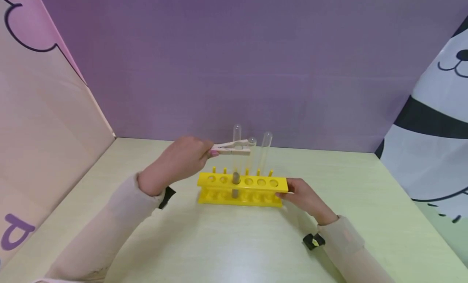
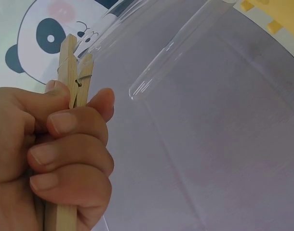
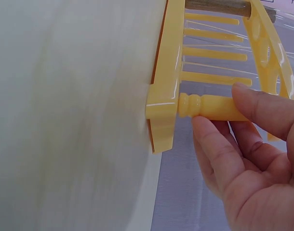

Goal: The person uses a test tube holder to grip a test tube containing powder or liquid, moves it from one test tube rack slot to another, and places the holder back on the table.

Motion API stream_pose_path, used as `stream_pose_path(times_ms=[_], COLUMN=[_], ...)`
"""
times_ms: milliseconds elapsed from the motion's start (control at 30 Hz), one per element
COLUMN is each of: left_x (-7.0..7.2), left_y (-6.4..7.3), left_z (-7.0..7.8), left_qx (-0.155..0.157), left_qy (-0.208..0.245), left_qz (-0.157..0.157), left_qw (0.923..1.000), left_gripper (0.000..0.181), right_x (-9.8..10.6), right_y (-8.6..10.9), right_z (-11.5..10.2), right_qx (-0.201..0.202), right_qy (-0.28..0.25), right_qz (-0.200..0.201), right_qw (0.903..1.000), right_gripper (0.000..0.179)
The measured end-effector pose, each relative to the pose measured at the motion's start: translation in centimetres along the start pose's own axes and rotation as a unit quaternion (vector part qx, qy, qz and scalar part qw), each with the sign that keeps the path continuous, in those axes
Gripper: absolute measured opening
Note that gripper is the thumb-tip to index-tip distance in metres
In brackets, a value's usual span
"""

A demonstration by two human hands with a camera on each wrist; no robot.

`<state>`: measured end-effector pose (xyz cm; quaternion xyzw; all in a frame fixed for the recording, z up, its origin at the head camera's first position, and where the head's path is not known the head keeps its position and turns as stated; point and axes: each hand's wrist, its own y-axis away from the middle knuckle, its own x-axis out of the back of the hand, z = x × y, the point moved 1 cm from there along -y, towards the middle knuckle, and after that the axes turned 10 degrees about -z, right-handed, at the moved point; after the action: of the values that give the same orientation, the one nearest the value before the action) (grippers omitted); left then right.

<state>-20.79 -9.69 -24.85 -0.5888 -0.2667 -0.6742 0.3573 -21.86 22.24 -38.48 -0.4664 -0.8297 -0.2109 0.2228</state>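
Note:
My left hand (image 1: 186, 155) grips a wooden test tube holder (image 1: 228, 149), its fingers curled round the handle in the left wrist view. The holder's jaws stand at the upper part of a clear test tube (image 2: 101, 41). Grey-brown material (image 1: 236, 178) fills the bottom of a tube standing in the yellow rack (image 1: 204, 181), in its third hole from the left. My right hand (image 1: 301, 193) is at the rack's right end. There its thumb and fingers pinch the yellow end post (image 3: 214, 107), between the base and the top bar.
Behind the rack's holes, clear tubes (image 1: 267, 142) stand with rounded ends up on the row of pegs (image 1: 271, 173). A pale table (image 1: 226, 242) lies beneath. Close behind rises a purple backdrop (image 1: 237, 71), with printed panels at both sides.

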Motion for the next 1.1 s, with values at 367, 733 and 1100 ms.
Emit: stream_pose_path(times_ms=[367, 733, 1100], left_x=[-0.7, -1.5, -2.5], left_y=[-0.2, -0.3, -0.5], left_z=[-0.3, -0.5, -0.8], left_qx=[-0.009, -0.011, 0.000], left_qy=[-0.002, -0.008, 0.005], left_qz=[0.002, -0.007, -0.025], left_qw=[1.0000, 0.9999, 0.9997], left_gripper=[0.020, 0.023, 0.020], right_x=[0.0, 0.0, 0.0], right_y=[0.0, 0.1, 0.1], right_z=[-0.1, -0.1, -0.2], right_qx=[0.002, -0.005, -0.015], right_qy=[-0.004, -0.003, -0.002], right_qz=[-0.001, 0.001, -0.002], right_qw=[1.0000, 1.0000, 0.9999], right_gripper=[0.029, 0.029, 0.032])
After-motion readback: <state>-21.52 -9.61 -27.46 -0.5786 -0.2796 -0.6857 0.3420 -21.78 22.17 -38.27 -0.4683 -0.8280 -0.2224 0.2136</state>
